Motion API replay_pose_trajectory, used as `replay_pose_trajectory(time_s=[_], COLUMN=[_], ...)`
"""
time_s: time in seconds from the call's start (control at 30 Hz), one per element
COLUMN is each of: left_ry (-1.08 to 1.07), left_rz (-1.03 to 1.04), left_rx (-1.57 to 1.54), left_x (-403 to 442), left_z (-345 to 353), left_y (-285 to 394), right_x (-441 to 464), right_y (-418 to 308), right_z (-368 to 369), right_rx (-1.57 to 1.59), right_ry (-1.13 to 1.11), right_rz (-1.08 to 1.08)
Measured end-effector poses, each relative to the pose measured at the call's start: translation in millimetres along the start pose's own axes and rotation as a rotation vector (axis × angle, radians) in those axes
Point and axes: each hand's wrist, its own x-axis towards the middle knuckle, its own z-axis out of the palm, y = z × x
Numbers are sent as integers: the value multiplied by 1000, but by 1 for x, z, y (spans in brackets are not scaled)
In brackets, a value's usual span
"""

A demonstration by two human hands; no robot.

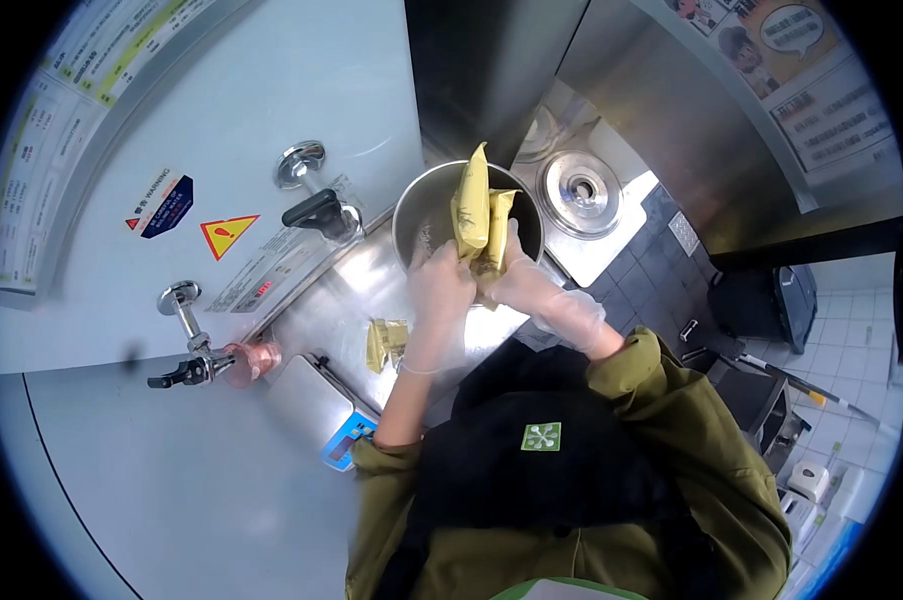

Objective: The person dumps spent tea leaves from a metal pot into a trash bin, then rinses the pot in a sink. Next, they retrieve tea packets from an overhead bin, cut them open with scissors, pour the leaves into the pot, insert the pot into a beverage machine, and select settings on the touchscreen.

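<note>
My left hand (442, 286), in a clear plastic glove, is closed round the lower end of a yellow packet (472, 205) that stands nearly upright. Beside it, my right hand (525, 279), gloved the same way, grips a second yellow packet (500, 228). Both packets are over the mouth of a deep metal pot (423, 200), close together and partly covering each other. My fingertips are partly hidden, and I cannot tell whether the packets have been torn. Another crumpled yellow packet (379, 345) lies on the metal counter (346, 290) left of my left forearm.
Two taps, an upper one (316, 210) and a lower one (191, 345), jut from the white machine on the left. A scale (321, 400) stands below them. A round metal lid (581, 192) is beyond the pot; a black bin (761, 305) stands on the right.
</note>
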Motion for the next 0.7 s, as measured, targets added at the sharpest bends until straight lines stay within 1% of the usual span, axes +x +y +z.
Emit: replay_pose_trajectory(time_s=[0.03, 0.13, 0.17, 0.27, 0.3, 0.37, 0.4, 0.43, 0.47, 0.57, 0.63, 0.7], left_ry=[-23, -55, -61, -89, -71, -36, -68, -99, -131, 88, 131, 143], left_rz=[21, 44, 45, 31, 32, 33, 16, -2, -18, 44, 20, 4], left_rx=[11, 24, 25, 47, 41, 29, 45, 60, 76, 51, 40, -1], left_x=[1, 0, 0, -2, -3, -5, -5, -5, -5, -11, -13, -13], left_z=[-1, -3, -3, -3, -3, -4, -6, -9, -11, -2, 2, 3], left_y=[-1, -4, -5, -8, -8, -6, -5, -3, -1, -5, -5, -1], right_x=[4, 9, 11, 11, 13, 19, 19, 19, 18, 21, 29, 33], right_y=[5, 1, 1, -11, -10, -13, -18, -24, -31, -45, -48, -53], right_z=[1, -14, -17, -26, -29, -36, -38, -37, -37, -37, -38, -37], right_rx=[-30, -476, -546, -868, -945, -1062, -1120, -1107, -1119, -1131, -1111, -1100], right_ry=[74, 206, 282, 388, 412, 364, 339, 366, 363, 351, 321, 356], right_rz=[-7, 15, -75, -267, -362, -453, -500, -555, -565, -612, -668, -745])
